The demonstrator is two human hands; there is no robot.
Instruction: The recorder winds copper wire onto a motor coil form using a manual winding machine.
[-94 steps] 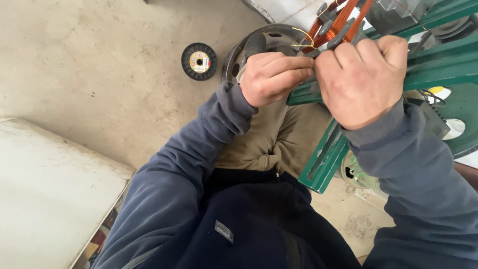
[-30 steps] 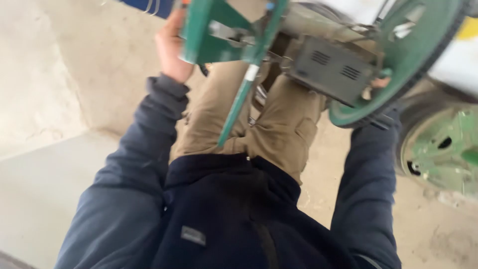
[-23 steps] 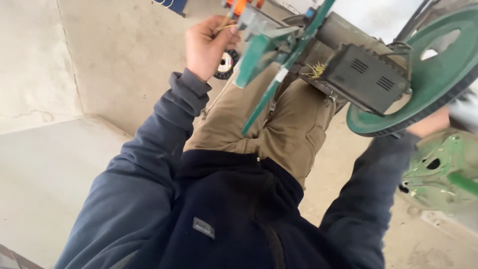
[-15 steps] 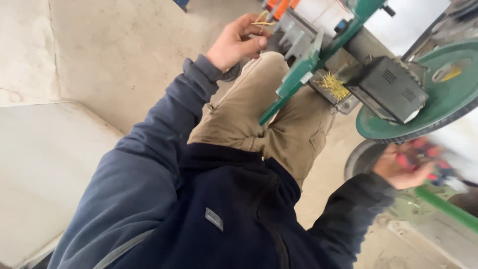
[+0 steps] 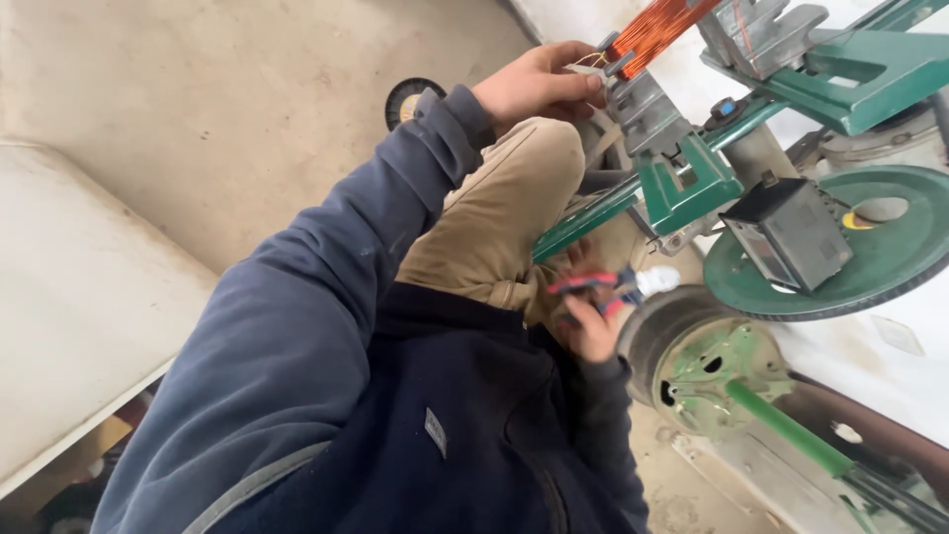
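A copper coil [image 5: 654, 28], bright orange and tightly wound, sits on a grey metal former [image 5: 647, 99] at the top of a green winding rig [image 5: 692, 188]. Loose wire ends [image 5: 585, 65] stick out just beside the coil. The person's left hand [image 5: 539, 84] reaches up to them, fingertips [image 5: 591, 83] pinched shut on the thin strands right at the former's edge, seemingly to keep the ends taut and clear of the winding.

The right hand [image 5: 593, 321] rests low, near the lap, well apart from the coil. Its fingers are curled closed around pliers [image 5: 598, 287] with red and blue handles; a small white piece shows just past the fingertips, too blurred to identify. The tool appears held ready rather than in use.

Beyond the fingers of the left hand, a green bar [image 5: 593, 213] slopes down across the person's tan-trousered knee [image 5: 524, 198], which is tucked against the rig. Right of the pliers stands a dark box [image 5: 791, 232] on a large green wheel [image 5: 840, 272], with a grey drum [image 5: 712, 366] below. A small wire spool [image 5: 407, 99] lies on the concrete floor [image 5: 198, 119] behind the left wrist.
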